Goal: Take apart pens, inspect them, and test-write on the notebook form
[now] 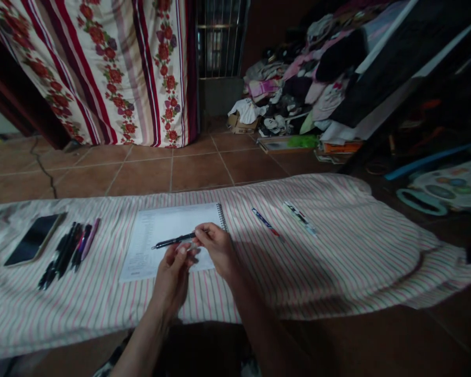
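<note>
A black pen (174,241) is held above the open spiral notebook (149,267), its tip end pointing left. My right hand (216,245) pinches the pen near its right end. Just below the pen, my left hand (175,268) has its thumb and fingers closed together; a small pale or clear bit shows at the fingertips, too unclear to name. The notebook page carries printed lines on its left side, and its wire binding runs along the right edge. Both hands cover part of the page.
On the striped cloth (317,277), a phone (35,238) and several pens (65,251) lie at left. A blue-and-red pen (266,222) and a white patterned pen (299,217) lie at right. Behind are a floral curtain (113,73) and a clothes pile (298,84).
</note>
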`<action>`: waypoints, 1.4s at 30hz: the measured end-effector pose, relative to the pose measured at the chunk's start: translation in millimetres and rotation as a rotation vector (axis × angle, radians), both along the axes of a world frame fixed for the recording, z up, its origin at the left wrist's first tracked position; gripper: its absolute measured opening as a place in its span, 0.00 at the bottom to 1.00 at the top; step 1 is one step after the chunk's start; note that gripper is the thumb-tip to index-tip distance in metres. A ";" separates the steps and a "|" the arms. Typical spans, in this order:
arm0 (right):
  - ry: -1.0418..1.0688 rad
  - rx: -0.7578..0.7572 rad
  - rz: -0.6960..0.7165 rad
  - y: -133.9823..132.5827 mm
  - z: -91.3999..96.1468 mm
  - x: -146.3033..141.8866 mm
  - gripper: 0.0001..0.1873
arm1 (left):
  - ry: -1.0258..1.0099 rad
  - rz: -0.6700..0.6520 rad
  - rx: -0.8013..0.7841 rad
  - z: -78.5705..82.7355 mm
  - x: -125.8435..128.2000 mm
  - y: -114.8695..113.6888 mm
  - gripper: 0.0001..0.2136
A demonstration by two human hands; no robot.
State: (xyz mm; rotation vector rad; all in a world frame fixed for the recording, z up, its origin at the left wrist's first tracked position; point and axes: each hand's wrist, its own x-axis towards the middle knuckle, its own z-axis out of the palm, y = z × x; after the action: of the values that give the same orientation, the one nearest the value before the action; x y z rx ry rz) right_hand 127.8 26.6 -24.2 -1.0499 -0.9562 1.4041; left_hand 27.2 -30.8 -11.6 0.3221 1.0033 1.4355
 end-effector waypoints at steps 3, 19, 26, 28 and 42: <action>-0.002 -0.016 0.063 -2.4 -1.2 -4.4 0.13 | -0.038 -0.011 0.004 3.8 -3.1 14.0 0.14; 0.151 -0.053 0.022 1.7 2.2 -4.7 0.20 | -0.163 -0.030 -0.106 3.6 -24.8 46.7 0.05; -0.054 -0.024 -0.041 3.2 -2.8 -3.0 0.16 | -0.141 -0.001 -0.109 8.2 -26.1 46.3 0.08; -0.094 -0.019 -0.050 3.3 -3.9 -2.5 0.17 | -0.128 0.022 -0.105 9.8 -28.6 47.9 0.09; -0.476 0.103 -0.014 5.7 1.0 -10.3 0.17 | -0.044 0.010 -0.076 16.7 -37.9 44.7 0.10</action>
State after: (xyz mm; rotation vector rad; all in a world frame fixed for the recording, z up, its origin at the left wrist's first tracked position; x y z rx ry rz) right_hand 117.5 32.3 -23.3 -1.3391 -1.3442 1.0969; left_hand -10.7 13.9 5.1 0.2297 1.0225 1.4039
